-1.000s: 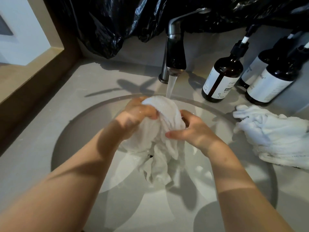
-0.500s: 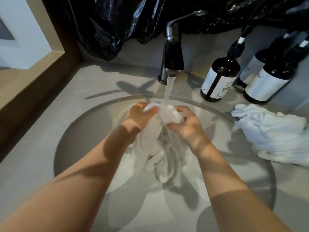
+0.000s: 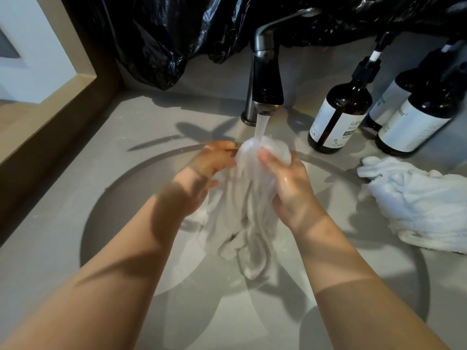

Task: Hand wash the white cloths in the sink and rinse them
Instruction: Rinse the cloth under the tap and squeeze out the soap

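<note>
Under the tap: the wet cloth (image 3: 242, 215) is held between both hands, with its bunched top directly in the water stream (image 3: 261, 125).
Left hand (image 3: 209, 168): grips the left side of the bunched top with its fingers curled against the fabric. It is blurred, so I cannot tell exactly how each finger lies.
Right hand (image 3: 290, 188): clasps the right side of the bunch, thumb laid across the front and fingers wrapped behind. The skin is wet and shiny.
Below the hands: the rest of the wet cloth hangs in twisted folds into the sink (image 3: 106, 205). Whether its lower ends touch the basin floor cannot be told.
Just beyond the hands: the tap (image 3: 266, 79), dark and upright, is running, and its spout is directly above the bunch.
Right of the right hand: a second white cloth (image 3: 417, 200) lies crumpled on the worktop (image 3: 63, 198) at the sink's edge, apart from the hand.
Beyond the right hand: three dark pump bottles with white labels stand on the worktop. The nearest bottle (image 3: 338, 114) is just right of the tap, and the other two bottles (image 3: 419, 122) are further right.
Beyond both hands: a black plastic bag (image 3: 156, 39) hangs crumpled behind the tap.
Left of the left hand: a wooden frame (image 3: 55, 117) borders the worktop, well apart from the hand.
</note>
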{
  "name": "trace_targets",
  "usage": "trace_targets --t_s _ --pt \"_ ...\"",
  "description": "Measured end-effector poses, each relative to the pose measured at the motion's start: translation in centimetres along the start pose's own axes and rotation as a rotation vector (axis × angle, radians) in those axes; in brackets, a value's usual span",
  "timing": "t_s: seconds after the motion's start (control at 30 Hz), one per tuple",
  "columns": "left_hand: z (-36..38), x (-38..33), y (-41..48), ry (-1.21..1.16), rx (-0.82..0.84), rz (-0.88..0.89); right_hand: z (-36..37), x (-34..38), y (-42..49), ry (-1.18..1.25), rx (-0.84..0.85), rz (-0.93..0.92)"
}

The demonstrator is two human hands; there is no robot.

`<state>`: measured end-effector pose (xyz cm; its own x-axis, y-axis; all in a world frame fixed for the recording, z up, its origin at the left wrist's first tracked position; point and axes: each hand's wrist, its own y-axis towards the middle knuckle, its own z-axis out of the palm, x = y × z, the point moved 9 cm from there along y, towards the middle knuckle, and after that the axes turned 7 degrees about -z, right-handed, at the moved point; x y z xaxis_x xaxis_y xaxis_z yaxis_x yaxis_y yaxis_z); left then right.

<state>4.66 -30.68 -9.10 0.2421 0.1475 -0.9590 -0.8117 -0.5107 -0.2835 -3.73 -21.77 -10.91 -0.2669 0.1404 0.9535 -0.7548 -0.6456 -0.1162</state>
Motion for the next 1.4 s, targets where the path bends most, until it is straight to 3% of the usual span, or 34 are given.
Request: trace_targets --t_s 0.1,0.2,0.33,0.43,0.57,0.67,0.73,0.8,0.9,0.97,1.1,1.2,1.3,1.4 --pt "3.1 0.4 -0.3 0.31 0.154 0.116 0.7 0.5 -0.1 0.309 -0.039 0.062" --pt "3.2 1.7 -0.1 0.222 0.014 0.248 1.3 2.0 -0.6 0.483 0.038 0.058" --pt "3.4 4.2 0.5 0.227 -0.106 0.137 0.8 3.4 -0.7 0.637 0.05 0.087" --pt "2.8 5.4 0.5 0.032 -0.146 -0.012 -0.2 4.2 -0.6 0.672 0.042 0.024" --pt "0.8 5.5 1.0 -0.192 -0.297 -0.139 -3.5 2.5 -0.4 0.648 -0.167 0.03" --pt "0.0 3.7 0.7 -0.364 -0.331 -0.09 -5.4 -1.9 -1.6 0.524 -0.401 0.29" --pt "-0.3 3.2 0.6 -0.428 -0.288 -0.111 -5.1 -4.2 -3.3 0.295 -0.439 0.525" --pt "-0.9 3.6 0.3 -0.504 -0.267 -0.157 -4.0 -5.7 -4.1 0.242 -0.357 0.637" --pt "-1.2 3.6 0.0 -0.638 -0.244 -0.161 1.1 -6.4 -3.8 0.495 0.107 0.597" --pt "-0.6 3.1 0.2 -0.698 -0.182 -0.103 2.0 -6.3 -3.2 0.579 0.23 0.547" --pt "1.6 2.7 -0.2 -0.678 0.119 -0.184 1.1 -5.8 -1.9 0.711 0.158 0.496" --pt "0.6 3.2 -0.2 -0.315 0.186 -0.212 -1.0 -5.1 -1.1 0.615 0.024 0.417" --pt "-0.1 4.6 -0.7 -0.101 0.288 -0.367 -3.1 -3.0 -0.4 0.49 -0.073 0.293" --pt "0.6 5.3 -0.9 -0.423 0.447 -0.482 -4.8 -1.5 0.1 0.281 -0.152 0.15"
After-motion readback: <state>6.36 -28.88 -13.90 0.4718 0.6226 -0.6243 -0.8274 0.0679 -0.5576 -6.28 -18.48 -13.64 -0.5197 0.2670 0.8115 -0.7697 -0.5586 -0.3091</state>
